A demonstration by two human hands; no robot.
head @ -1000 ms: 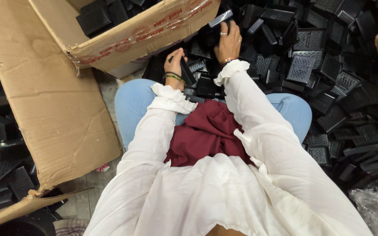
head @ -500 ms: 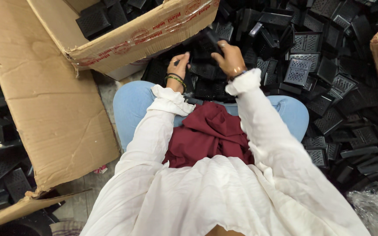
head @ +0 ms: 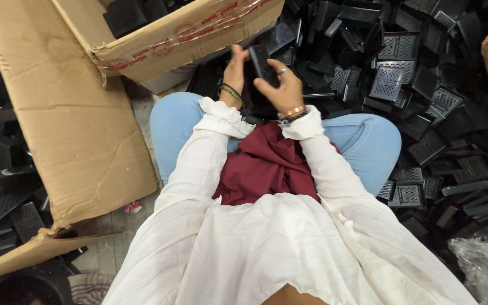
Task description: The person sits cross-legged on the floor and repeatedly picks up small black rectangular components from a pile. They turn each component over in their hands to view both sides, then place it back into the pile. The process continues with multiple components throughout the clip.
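Observation:
I sit cross-legged in blue jeans and a white top. Both hands are raised together over my knees. My left hand (head: 234,72) and my right hand (head: 280,89) both grip one small black plastic part (head: 259,63), held upright between them. My left wrist wears dark and green bangles; the right has a copper bangle and a ring. A large pile of black perforated plastic parts (head: 402,85) lies just beyond the hands and to the right.
A cardboard box (head: 182,34) holding black parts stands at the top left, with a big open flap (head: 69,124) spread over the floor on the left. More black parts (head: 1,197) lie at far left. Crumpled clear plastic (head: 481,265) sits at bottom right.
My right hand drew back from the pile with a black part and came in toward my left hand. Both hands now hold the part together, closer to my lap.

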